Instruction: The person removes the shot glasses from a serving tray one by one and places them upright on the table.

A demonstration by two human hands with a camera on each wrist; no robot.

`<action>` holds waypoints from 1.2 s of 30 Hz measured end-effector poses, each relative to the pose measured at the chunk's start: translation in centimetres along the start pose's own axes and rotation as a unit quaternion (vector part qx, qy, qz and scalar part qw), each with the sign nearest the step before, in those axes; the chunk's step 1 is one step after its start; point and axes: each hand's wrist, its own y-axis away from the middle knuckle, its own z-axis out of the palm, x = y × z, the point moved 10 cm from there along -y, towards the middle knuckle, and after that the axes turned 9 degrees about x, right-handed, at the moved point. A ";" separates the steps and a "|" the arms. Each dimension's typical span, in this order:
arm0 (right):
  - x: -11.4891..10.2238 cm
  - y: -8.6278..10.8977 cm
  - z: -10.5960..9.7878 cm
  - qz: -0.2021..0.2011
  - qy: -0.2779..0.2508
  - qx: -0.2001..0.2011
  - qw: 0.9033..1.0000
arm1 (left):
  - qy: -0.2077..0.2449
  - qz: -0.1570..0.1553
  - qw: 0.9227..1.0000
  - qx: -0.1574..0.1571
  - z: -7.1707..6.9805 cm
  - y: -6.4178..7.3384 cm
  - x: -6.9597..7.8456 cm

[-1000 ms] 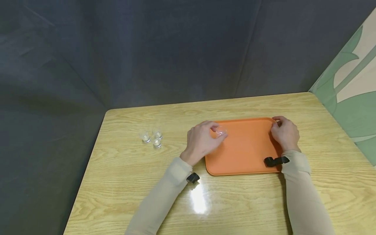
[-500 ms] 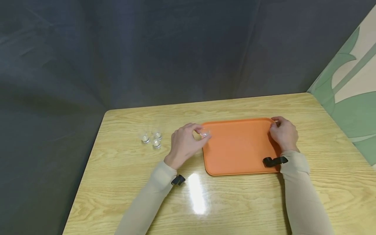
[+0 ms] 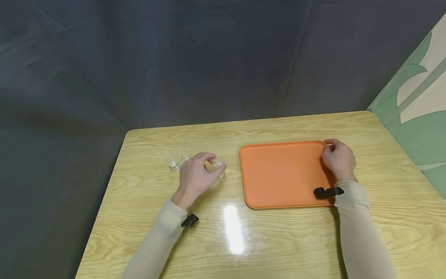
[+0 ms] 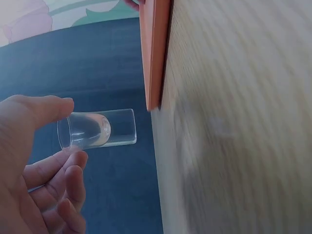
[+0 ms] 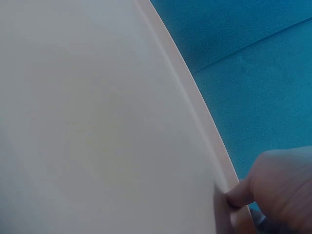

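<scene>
Between thumb and fingertips, my left hand pinches a small clear shot glass by its rim. In the left wrist view the glass is held off the wooden table, its thick base pointing away from the palm. An orange tray lies flat to the right of this hand. My right hand grips the tray's far right corner, thumb inside the rim, as the right wrist view also shows. Just left of my left hand stand more shot glasses, partly hidden behind it.
A dark cloth hangs behind the table's far edge. At the right side there is a wall panel with green leaf shapes. Both wrists wear black camera mounts.
My left hand has moved left with the shot glass, from over the tray's left end to above the table near the other glasses. My right hand stays at the tray's corner.
</scene>
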 end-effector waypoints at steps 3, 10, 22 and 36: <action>0.0 0.1 0.0 0.001 0.001 -0.001 1.000 | -0.002 -0.008 1.000 0.003 -0.8 0.6 -1.2; -0.1 0.1 0.4 -0.004 0.003 -0.004 1.000 | -0.023 -0.023 0.999 0.013 -3.3 2.4 -4.3; -0.1 0.2 0.0 -0.003 0.005 0.001 1.000 | -0.045 -0.037 0.997 0.055 -7.4 3.8 -7.9; -0.2 0.1 -0.1 -0.006 -0.002 0.007 1.000 | -0.079 -0.058 0.994 0.045 -8.2 4.1 -10.3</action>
